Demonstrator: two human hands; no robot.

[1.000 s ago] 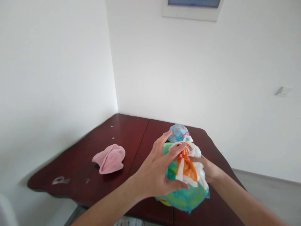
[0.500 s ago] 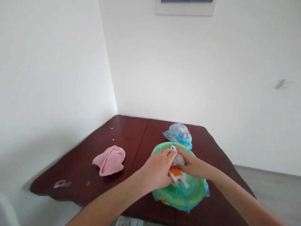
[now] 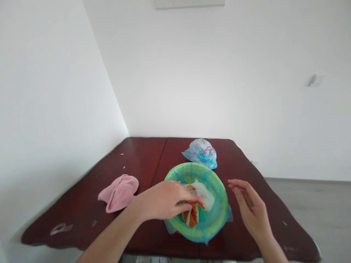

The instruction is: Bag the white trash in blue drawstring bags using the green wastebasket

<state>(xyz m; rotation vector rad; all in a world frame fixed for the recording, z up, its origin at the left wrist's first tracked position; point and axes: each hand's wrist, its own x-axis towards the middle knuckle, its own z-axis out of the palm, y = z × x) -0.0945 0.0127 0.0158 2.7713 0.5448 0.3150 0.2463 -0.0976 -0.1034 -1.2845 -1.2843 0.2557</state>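
Note:
A green basket (image 3: 216, 223) lined with a thin blue-green plastic bag stands on the dark red table. My left hand (image 3: 167, 199) reaches over its left rim, with thumb and fingers closed on a crumpled white and orange plastic bag (image 3: 194, 215) inside the basket. The fingertips are slightly blurred. To the right of the basket, my right hand (image 3: 252, 210) is off the rim, fingers stretched and slightly bent, holding nothing.
Behind the basket sits a full light-blue plastic bag (image 3: 201, 151) with a red tie. A folded pink cloth (image 3: 120, 193) lies on the left. A clear plastic scrap (image 3: 61, 229) is near the table's (image 3: 137, 155) left edge. White walls border the table.
Both hands were together on the crumpled bag above the basket. My right hand has let go and moved right; the bag is now lower, spread inside the basket. The view has shifted.

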